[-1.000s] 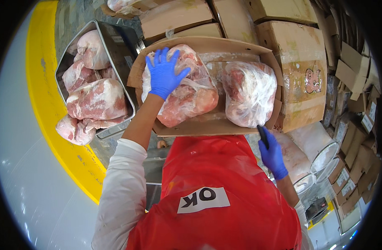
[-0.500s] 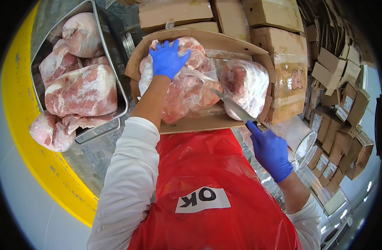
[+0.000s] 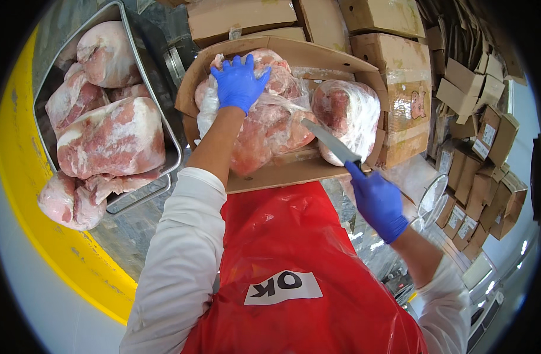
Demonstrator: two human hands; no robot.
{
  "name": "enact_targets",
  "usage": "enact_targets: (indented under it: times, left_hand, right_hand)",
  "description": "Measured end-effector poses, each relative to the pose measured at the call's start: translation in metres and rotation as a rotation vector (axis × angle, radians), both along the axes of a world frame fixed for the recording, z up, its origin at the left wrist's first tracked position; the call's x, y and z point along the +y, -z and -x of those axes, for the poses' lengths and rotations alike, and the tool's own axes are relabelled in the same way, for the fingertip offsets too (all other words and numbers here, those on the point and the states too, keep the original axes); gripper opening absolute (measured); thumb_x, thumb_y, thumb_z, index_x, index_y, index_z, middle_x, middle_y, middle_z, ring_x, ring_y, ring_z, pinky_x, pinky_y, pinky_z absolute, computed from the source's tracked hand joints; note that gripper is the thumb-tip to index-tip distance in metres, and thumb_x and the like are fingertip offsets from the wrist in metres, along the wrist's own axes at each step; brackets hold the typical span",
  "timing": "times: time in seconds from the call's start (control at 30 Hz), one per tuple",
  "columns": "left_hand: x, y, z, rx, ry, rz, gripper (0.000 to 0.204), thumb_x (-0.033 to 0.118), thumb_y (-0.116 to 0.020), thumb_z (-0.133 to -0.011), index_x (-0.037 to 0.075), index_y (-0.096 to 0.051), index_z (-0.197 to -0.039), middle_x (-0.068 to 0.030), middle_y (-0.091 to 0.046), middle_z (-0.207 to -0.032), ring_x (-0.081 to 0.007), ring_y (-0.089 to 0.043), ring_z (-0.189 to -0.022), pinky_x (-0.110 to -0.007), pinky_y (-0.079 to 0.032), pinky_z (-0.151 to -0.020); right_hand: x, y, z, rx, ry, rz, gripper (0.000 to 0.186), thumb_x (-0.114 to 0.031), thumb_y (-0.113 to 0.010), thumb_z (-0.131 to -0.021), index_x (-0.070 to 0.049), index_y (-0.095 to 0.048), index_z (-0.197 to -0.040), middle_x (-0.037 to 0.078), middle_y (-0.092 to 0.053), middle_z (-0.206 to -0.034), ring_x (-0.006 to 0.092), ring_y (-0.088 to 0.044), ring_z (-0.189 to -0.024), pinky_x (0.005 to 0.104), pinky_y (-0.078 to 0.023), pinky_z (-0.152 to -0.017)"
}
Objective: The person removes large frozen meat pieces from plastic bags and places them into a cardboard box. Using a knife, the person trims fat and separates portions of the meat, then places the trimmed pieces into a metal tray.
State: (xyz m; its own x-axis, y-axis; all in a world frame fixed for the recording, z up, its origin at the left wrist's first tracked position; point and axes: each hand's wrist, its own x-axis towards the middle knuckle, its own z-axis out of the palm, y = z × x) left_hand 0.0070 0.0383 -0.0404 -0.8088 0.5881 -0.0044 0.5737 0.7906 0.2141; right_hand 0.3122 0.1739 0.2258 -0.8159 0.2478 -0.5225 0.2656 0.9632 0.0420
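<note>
An open cardboard box [image 3: 264, 180] in front of me holds large cuts of raw meat in clear plastic film. My left hand [image 3: 239, 84], in a blue glove, lies with fingers spread on top of the left meat piece [image 3: 276, 127]. In my right hand [image 3: 376, 200], also gloved in blue, is a knife [image 3: 332, 143] with a black handle. Its blade points up and left, with the tip at the right edge of that meat. A second wrapped piece [image 3: 345, 115] sits at the box's right end, behind the blade.
A metal bin [image 3: 175, 150] heaped with unwrapped meat [image 3: 114, 138] stands at the left, one piece hanging over its near edge. Closed cardboard boxes [image 3: 400, 88] stack behind and right. Flattened cartons [image 3: 483, 135] pile at far right. A yellow band [image 3: 22, 159] curves along the left.
My right hand and the knife have shifted slightly up and to the left, and the blade tip sits further over the meat. My left hand stays pressed on the same piece.
</note>
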Motion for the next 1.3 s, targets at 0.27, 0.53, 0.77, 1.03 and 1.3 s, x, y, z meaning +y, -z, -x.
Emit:
enact_targets:
  times: [0.27, 0.53, 0.77, 1.03, 1.3]
  left_hand:
    - [0.005, 0.002, -0.003, 0.037, 0.043, 0.092, 0.063, 0.062, -0.053, -0.098, 0.018, -0.063, -0.142, -0.0137, -0.062, -0.144, -0.0346, -0.056, -0.133, -0.064, -0.032, -0.113]
    - [0.000, 0.009, 0.001, 0.020, 0.006, 0.086, 0.062, 0.058, -0.054, -0.098, 0.016, -0.063, -0.142, -0.0149, -0.061, -0.145, -0.0360, -0.055, -0.135, -0.064, -0.031, -0.115]
    - [0.005, 0.002, -0.002, 0.023, 0.015, 0.131, 0.062, 0.058, -0.053, -0.099, 0.016, -0.061, -0.145, -0.0140, -0.060, -0.148, -0.0347, -0.055, -0.136, -0.063, -0.032, -0.116]
    - [0.000, 0.009, 0.000, 0.063, 0.004, 0.074, 0.062, 0.057, -0.055, -0.097, 0.014, -0.064, -0.140, -0.0149, -0.063, -0.142, -0.0359, -0.058, -0.131, -0.063, -0.032, -0.115]
    - [0.007, 0.006, -0.003, 0.060, 0.021, 0.049, 0.059, 0.057, -0.055, -0.097, 0.014, -0.066, -0.137, -0.0129, -0.064, -0.140, -0.0341, -0.057, -0.130, -0.064, -0.031, -0.114]
  right_hand:
    - [-0.065, 0.178, -0.126, 0.303, 0.412, 0.141, 0.057, -0.019, -0.067, -0.097, -0.035, -0.054, -0.151, 0.014, -0.058, -0.079, 0.0333, -0.061, -0.054, 0.0472, -0.052, -0.050]
    - [-0.015, 0.044, -0.122, 0.280, 0.483, 0.283, 0.050, -0.019, -0.071, -0.093, -0.032, -0.066, -0.141, 0.009, -0.060, -0.081, 0.0285, -0.064, -0.060, 0.0422, -0.053, -0.053]
    - [0.055, -0.015, -0.058, 0.225, 0.337, 0.275, 0.041, -0.022, -0.073, -0.093, -0.026, -0.070, -0.134, 0.012, -0.063, -0.070, 0.0308, -0.064, -0.060, 0.0439, -0.051, -0.055]
    - [0.114, -0.057, 0.065, -0.173, 0.266, 0.396, 0.029, -0.025, -0.065, -0.096, -0.021, -0.076, -0.122, 0.018, -0.071, -0.081, 0.0376, -0.070, -0.075, 0.0450, -0.057, -0.072]
    - [0.134, -0.019, 0.112, -0.247, 0.226, 0.505, 0.029, -0.030, -0.065, -0.097, -0.019, -0.077, -0.121, 0.018, -0.073, -0.090, 0.0378, -0.072, -0.084, 0.0449, -0.057, -0.076]
